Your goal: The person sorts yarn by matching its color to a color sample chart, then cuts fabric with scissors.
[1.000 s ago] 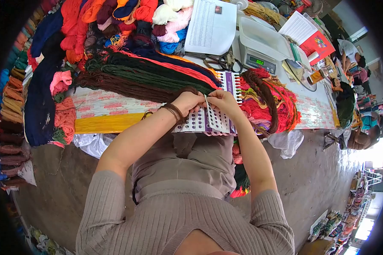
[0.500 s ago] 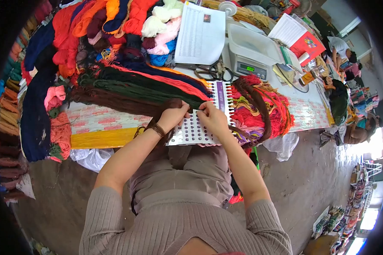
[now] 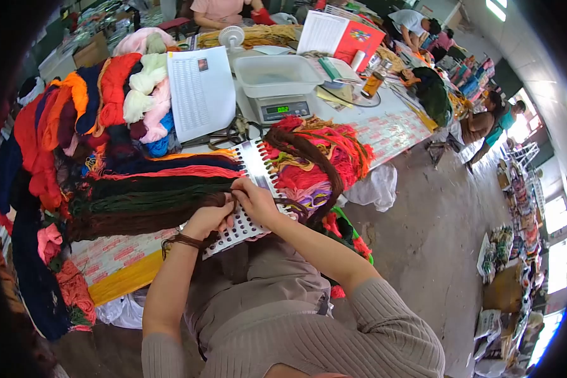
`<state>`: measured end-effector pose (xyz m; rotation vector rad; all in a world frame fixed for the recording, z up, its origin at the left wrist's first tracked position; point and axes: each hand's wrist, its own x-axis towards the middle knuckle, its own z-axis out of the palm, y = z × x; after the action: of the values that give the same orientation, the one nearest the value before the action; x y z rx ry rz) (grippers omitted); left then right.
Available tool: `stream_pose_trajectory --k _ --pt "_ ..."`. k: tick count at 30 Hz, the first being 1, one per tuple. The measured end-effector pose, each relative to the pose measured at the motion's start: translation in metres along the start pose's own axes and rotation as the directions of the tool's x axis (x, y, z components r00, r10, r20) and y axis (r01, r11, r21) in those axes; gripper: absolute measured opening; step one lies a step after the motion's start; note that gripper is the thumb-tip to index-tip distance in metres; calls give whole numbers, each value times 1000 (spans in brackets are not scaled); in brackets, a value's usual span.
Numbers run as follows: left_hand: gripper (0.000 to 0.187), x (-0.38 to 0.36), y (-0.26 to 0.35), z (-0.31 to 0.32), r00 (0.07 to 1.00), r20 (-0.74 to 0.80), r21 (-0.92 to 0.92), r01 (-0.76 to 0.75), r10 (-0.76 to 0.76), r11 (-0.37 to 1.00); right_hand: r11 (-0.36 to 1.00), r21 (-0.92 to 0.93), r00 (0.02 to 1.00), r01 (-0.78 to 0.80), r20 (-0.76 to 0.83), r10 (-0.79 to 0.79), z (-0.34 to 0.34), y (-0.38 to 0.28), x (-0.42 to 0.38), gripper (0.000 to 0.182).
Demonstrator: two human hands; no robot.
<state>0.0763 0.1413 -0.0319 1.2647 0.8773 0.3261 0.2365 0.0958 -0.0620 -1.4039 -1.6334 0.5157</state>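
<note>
Card point(image 3: 241, 229) partly behind hands point(image 3: 256, 201); sheet print point(image 3: 201, 97) illegible.

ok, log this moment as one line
left hand: holding brown yarn | right hand: fingers bent over punched card, grip unclear | scale: lit, tub on top

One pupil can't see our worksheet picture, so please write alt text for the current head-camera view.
A person's left hand and right hand meet at brown yarn over a white perforated card, with dark green yarn alongside. Beyond the card, a digital scale bears a clear plastic tub.
</note>
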Motion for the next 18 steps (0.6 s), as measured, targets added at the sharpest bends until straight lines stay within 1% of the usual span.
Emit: stream_pose_trajectory --k 1,2,3,4,5,6,7,8,9,10,11,12,13,14,15,16,17,18 --pt "18 1 -4 6 999 -45 109 19 -14 994 998 -57 1000 10 14 -10 0 0 -2 17" --pt "24 1 -4 2 990 -123 205 -37 63 978 994 -109 999 23 35 -20 1 0 -1 16" --pt "25 4 -15 -7 952 -236 174 -156 195 972 985 -172 996 -1 89 17 1 -3 -1 16" --pt "26 19 -42 -27 779 -318 310 -453 540 836 958 -282 988 -48 125 86 1 -12 1 19" --pt "26 5 -37 -47 871 -368 167 -281 324 945 962 -272 988 -9 145 50 2 -13 0 27" --pt "23 -24 -18 -63 959 -279 -322 -137 45 937 941 -330 989 74 143 -28 5 -10 0 34" --pt "18 -44 -8 -83 987 -163 -588 -101 6 802 948 -317 987 41 159 11 9 -6 0 37" --pt "15 -57 -6 -107 977 -215 -722 -157 -3 674 951 -305 976 -58 181 118 8 -12 2 37" --pt "12 -74 -10 -139 983 -174 -786 -178 65 591 945 -325 979 -50 172 111 9 -11 3 38" --pt "10 -95 -1 -153 963 -264 -820 -250 48 515 934 -356 982 12 181 56 7 -14 3 38" --pt "9 -111 -7 -181 968 -225 -856 -249 108 453 930 -367 986 26 165 37 7 -16 3 37" --pt "17 -125 -16 -209 958 -239 -874 -284 158 394 921 -390 979 14 194 67 6 -16 4 36" --pt "14 -139 -20 -231 943 -309 -879 -333 125 342 924 -383 980 9 187 68 6 -15 4 36" --pt "18 -146 -26 -244 877 -469 -770 -462 100 440 921 -390 979 16 195 65 6 -13 4 36" --pt "20 -150 -26 -240 649 -761 -409 -485 5 774 917 -397 977 24 203 62 7 -12 3 36" --pt "22 -157 -25 -233 321 -944 -8 -266 80 964 928 -366 991 69 131 -22 9 -9 2 34" --pt "37 -168 -29 -224 139 -915 398 148 379 906 930 -362 993 63 118 -21 10 -6 1 34" --pt "42 -176 -30 -210 169 -891 442 114 421 890 955 -296 986 -19 155 67 8 -5 3 33"
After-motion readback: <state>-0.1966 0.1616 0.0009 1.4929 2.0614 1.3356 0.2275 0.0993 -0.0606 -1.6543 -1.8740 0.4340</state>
